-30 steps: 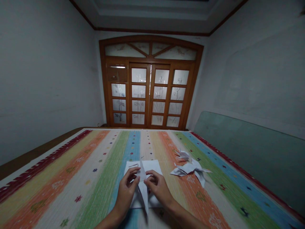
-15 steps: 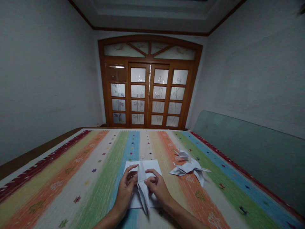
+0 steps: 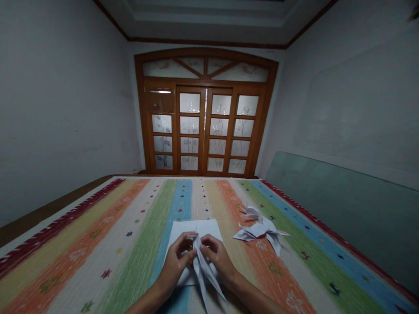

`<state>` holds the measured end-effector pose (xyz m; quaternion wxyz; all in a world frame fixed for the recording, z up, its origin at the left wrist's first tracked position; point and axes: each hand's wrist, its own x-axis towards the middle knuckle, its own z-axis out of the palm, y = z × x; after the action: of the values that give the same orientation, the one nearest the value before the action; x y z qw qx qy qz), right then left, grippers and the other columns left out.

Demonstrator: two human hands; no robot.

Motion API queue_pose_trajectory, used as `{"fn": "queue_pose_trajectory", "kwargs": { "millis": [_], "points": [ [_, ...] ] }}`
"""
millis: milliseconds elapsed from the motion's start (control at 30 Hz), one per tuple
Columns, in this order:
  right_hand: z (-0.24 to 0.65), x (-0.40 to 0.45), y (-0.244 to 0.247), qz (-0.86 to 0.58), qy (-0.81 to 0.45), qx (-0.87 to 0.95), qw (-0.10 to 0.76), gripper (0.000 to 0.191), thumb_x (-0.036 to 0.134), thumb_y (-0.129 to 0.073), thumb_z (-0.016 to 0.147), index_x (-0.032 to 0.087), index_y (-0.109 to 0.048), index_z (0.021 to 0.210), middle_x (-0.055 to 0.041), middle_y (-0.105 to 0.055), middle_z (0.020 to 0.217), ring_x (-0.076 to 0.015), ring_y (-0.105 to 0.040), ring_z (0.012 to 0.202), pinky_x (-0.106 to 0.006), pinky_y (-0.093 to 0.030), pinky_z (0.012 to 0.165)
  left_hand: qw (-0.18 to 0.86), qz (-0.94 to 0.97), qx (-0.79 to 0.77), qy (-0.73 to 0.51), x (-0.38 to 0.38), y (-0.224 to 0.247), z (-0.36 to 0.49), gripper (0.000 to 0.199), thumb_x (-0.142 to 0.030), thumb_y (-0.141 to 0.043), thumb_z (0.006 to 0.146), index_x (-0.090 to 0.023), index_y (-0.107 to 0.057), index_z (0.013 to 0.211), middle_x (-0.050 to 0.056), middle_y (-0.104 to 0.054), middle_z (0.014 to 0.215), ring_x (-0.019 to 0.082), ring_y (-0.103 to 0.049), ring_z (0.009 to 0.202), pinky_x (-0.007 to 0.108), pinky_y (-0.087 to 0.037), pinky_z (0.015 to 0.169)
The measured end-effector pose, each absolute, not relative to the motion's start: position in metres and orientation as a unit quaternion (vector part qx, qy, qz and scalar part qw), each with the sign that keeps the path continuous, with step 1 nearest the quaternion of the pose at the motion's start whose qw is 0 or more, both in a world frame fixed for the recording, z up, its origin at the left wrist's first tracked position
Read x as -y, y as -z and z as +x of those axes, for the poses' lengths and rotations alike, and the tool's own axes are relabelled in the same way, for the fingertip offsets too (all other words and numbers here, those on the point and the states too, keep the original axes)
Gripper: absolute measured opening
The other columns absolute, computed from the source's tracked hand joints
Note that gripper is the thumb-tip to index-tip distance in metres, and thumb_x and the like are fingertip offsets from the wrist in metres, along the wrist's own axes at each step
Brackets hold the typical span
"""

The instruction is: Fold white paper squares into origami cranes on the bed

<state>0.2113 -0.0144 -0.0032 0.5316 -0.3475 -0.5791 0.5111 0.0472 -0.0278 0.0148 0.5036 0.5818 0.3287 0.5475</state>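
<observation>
A: What has changed at the table?

B: Two slim points fan toward the person from a piece of folded paper (image 3: 200, 279), where half a second ago its near ends lay close together. With the folded paper as the clock's centre and the wooden doors (image 3: 203, 135) at twelve, the points aim at six and five.

A: Meaning what for the work?

B: By appearances, its layers are being parted and shaped, with the form unsettled. The paper stays between both hands, above a flat white sheet (image 3: 209, 226) on the striped cloth (image 3: 140, 261).

A: And the hands?

B: They have drawn closer together. The left hand (image 3: 175, 257), at nine, is curled, its thumb and forefinger bent in and nearly closed, fingertips on the paper. The right hand (image 3: 219, 257), at three, mirrors it, gripping the opposite side in a close pinch. Forearms enter from seven and five. The pinched part is mostly hidden by the fingers.

A: Anything else nearby?

B: Toward two, well apart from the hands, rest a near paper figure (image 3: 262, 229) and a far paper figure (image 3: 251, 212), untouched.
</observation>
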Motion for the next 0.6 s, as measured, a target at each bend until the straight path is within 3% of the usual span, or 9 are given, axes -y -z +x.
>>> {"fn": "queue_pose_trajectory", "kwargs": {
  "millis": [133,233,467,600],
  "points": [
    [0.2091,0.0140,0.0021,-0.360,-0.488,0.590,0.533,0.046,0.062,-0.071,0.077,0.018,-0.060,0.067,0.0028,-0.055,0.061,-0.0151,-0.051,0.062,-0.026,-0.040,0.061,0.519,0.581,-0.330,-0.533,0.0292,-0.0144,0.0495,0.036,-0.047,-0.084,0.071,-0.019,-0.069,0.088,0.002,-0.067,0.082,0.018,-0.061,0.071,0.024,-0.049,0.060],
    [0.2088,0.0145,-0.0005,-0.368,-0.476,0.595,0.533,0.044,0.059,-0.073,0.076,0.018,-0.059,0.067,0.0030,-0.054,0.062,-0.0151,-0.050,0.062,-0.027,-0.040,0.062,0.533,0.558,-0.352,-0.530,0.0272,-0.0135,0.0507,0.040,-0.053,-0.084,0.070,-0.018,-0.066,0.074,-0.002,-0.061,0.066,0.013,-0.055,0.054,0.020,-0.043,0.048],
    [0.2067,0.0172,-0.0065,-0.351,-0.485,0.602,0.528,0.043,0.058,-0.072,0.077,0.019,-0.058,0.067,0.0027,-0.054,0.065,-0.0154,-0.051,0.064,-0.027,-0.042,0.066,0.556,0.534,-0.360,-0.526,0.0201,-0.0089,0.0493,0.053,-0.068,-0.077,0.070,-0.016,-0.067,0.067,-0.002,-0.057,0.056,0.011,-0.053,0.046,0.021,-0.046,0.045],
    [0.2058,0.0173,-0.0044,-0.346,-0.520,0.583,0.519,0.044,0.060,-0.078,0.070,0.020,-0.061,0.080,0.0049,-0.054,0.063,-0.0127,-0.047,0.057,-0.024,-0.038,0.057,0.563,0.531,-0.362,-0.519,0.0203,-0.0085,0.0507,0.056,-0.070,-0.079,0.066,-0.017,-0.063,0.063,-0.005,-0.052,0.051,0.009,-0.048,0.041,0.020,-0.045,0.041]
  ]
}}
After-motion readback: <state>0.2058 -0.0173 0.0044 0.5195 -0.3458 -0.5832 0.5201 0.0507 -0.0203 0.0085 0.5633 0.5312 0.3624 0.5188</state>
